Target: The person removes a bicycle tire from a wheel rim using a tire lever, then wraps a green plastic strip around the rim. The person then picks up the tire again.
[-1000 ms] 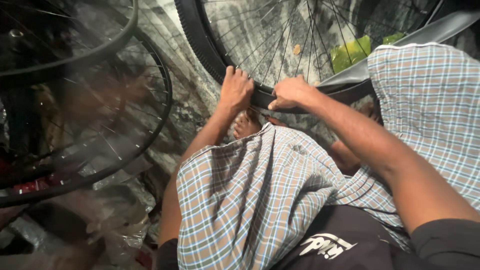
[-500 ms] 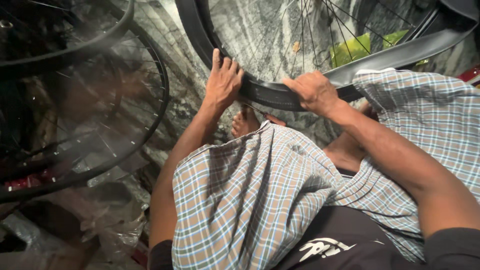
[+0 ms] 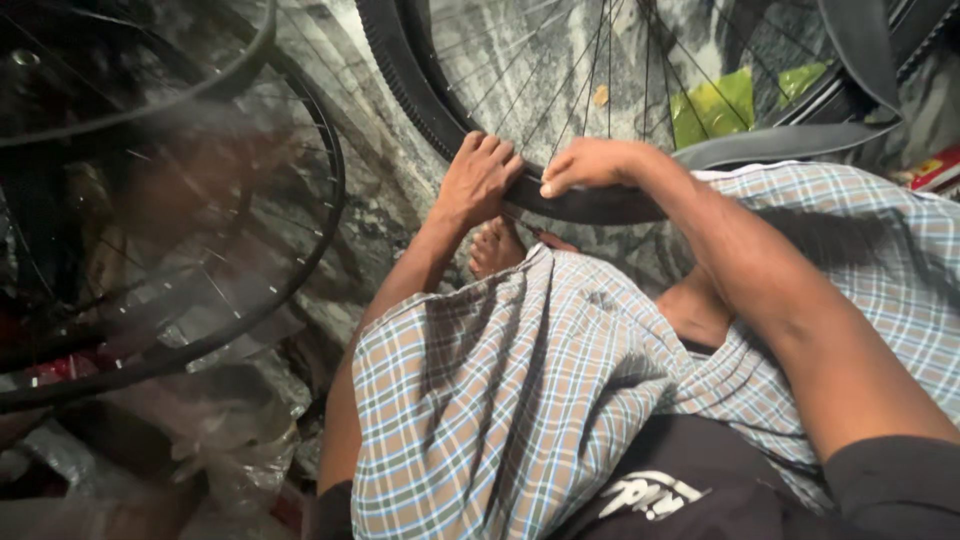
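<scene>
Left hand [image 3: 482,180]: fingers curled over the black tyre [image 3: 400,80] at the bottom of the wheel, fingertips hooked onto the inner edge, palm pressed on the tread side. Closed grip on the tyre.
Right hand [image 3: 590,165]: just beside the left, nearly touching it. Fingers folded down over the same tyre section, thumb tip pointing toward the left hand. Also gripping.

Tyre: black, ribbed tread visible on the upper left arc, mounted around a spoked rim [image 3: 600,60] with thin metal spokes fanning toward the top of the frame. Wheel stands upright in front of the person's knees, lower arc over a bare foot [image 3: 495,250]. A grey rubber strip, looks like an inner tube [image 3: 800,140], loops off the right side of the wheel and lies against the checked cloth [image 3: 520,400] over the lap.

Floor [image 3: 370,170]: mottled grey stone.

Left side: a second spoked wheel [image 3: 200,250], motion-blurred, with another dark rim arc above it. Crumpled clear plastic [image 3: 230,430] below it; contents not readable.

Packages: a green wrapper or bag [image 3: 715,105] seen through the spokes, flat on the floor behind the wheel. A red and yellow packet [image 3: 935,170] at the right edge, only a corner in view.
</scene>
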